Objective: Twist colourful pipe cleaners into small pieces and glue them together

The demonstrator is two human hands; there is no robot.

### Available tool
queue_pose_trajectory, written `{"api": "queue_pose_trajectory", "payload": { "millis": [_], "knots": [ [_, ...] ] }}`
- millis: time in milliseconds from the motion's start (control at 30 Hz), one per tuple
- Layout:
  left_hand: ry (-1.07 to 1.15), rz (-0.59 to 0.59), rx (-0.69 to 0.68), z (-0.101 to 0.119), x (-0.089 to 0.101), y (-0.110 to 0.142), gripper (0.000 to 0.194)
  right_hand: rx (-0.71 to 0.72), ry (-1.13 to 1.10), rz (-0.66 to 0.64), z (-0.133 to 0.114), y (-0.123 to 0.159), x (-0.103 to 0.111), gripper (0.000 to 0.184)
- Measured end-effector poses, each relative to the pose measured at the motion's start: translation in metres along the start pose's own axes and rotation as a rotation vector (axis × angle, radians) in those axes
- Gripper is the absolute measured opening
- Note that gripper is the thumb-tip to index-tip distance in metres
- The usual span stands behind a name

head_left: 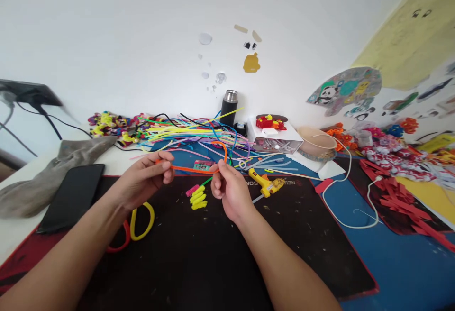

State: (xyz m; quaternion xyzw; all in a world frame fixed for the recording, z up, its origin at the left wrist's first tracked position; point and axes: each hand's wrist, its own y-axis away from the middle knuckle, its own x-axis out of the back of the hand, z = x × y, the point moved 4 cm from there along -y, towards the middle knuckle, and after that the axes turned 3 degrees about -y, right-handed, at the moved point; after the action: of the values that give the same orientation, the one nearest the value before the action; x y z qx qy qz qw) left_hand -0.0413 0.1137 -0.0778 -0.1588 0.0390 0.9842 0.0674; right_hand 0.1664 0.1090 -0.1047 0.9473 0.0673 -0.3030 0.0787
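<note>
Over the black mat [199,263], a bent orange pipe cleaner [192,169] stretched between the two hands. The left hand [140,178] pinched one end between thumb and fingers, which covered its tip; the right hand [232,190] pinched it near the bend, where the other part rose and curved back. The left forearm partly hid a red loop [122,241] and, less so, a yellow loop [152,221]; whatever joined them could not be made out. Behind the right wrist, the pale stick [258,198] from the yellow glue gun [266,185] went out of sight. Yellow coiled pieces [198,198] lay between the hands. Farther back, a tangled heap of pipe cleaners [188,133] covered the foot of the dark flask [229,108], its individual strands hard to separate. Small print on the card [202,165] was unreadable.
</note>
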Motion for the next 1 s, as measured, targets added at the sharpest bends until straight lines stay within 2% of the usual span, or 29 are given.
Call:
{"api": "queue_pose_trajectory", "payload": {
  "millis": [67,167,367,600,767,1000],
  "knots": [
    [0.162,0.032,0.016,-0.003,-0.005,-0.001,0.033,0.012,0.037,-0.013,0.002,0.001,-0.001,0.043],
    [0.237,0.024,0.052,-0.012,-0.011,-0.001,0.036,0.019,0.1,-0.046,0.006,0.003,-0.002,0.042],
    [0.133,0.023,0.078,-0.03,-0.005,-0.001,0.043,0.016,0.133,-0.051,0.009,0.002,-0.002,0.043],
    [0.064,0.096,-0.032,-0.023,0.001,-0.004,0.038,-0.01,0.208,-0.094,0.012,0.003,-0.003,0.043],
    [0.017,0.121,0.001,-0.027,0.003,-0.006,0.04,-0.003,0.196,-0.079,0.005,0.004,-0.004,0.046],
    [0.029,0.103,-0.021,-0.025,0.017,-0.011,0.027,0.049,0.143,-0.015,-0.004,0.001,0.002,0.042]
  ]
}}
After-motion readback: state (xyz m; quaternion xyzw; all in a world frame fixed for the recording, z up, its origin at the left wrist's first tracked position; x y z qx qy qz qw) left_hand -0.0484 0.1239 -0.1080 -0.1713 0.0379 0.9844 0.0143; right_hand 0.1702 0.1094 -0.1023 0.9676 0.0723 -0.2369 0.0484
